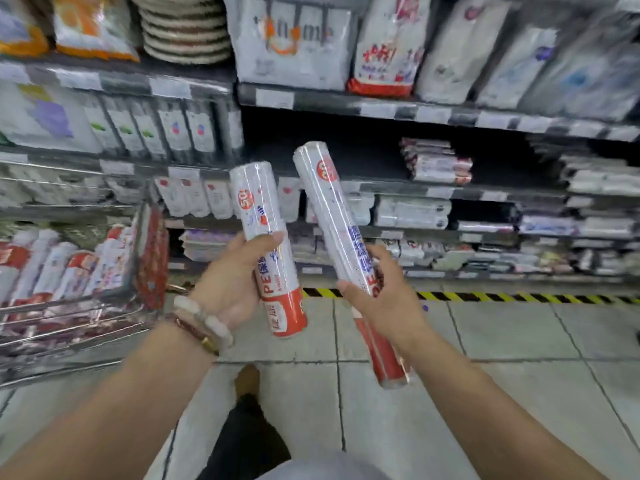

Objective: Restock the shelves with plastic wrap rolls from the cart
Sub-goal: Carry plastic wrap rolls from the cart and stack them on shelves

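Observation:
I hold two plastic wrap rolls, white with red ends, upright in front of the shelves. My left hand (228,285) is shut on the shorter-looking roll (259,209), thumb across its front. My right hand (381,299) grips the second roll (329,202) near its lower half; that roll leans to the left at the top. The wire cart (69,320) stands at the left, holding several more rolls (52,268) of the same kind, lying side by side. The shelf unit (450,194) ahead carries packaged goods, with a dark open gap (322,147) on its middle level behind the rolls.
Upper shelves hold large white packs (294,39) and stacked plates (187,26). A yellow-black hazard strip (519,297) runs along the shelf base. Grey floor tiles (502,341) spread to the right. My foot (247,379) and dark trouser leg show below.

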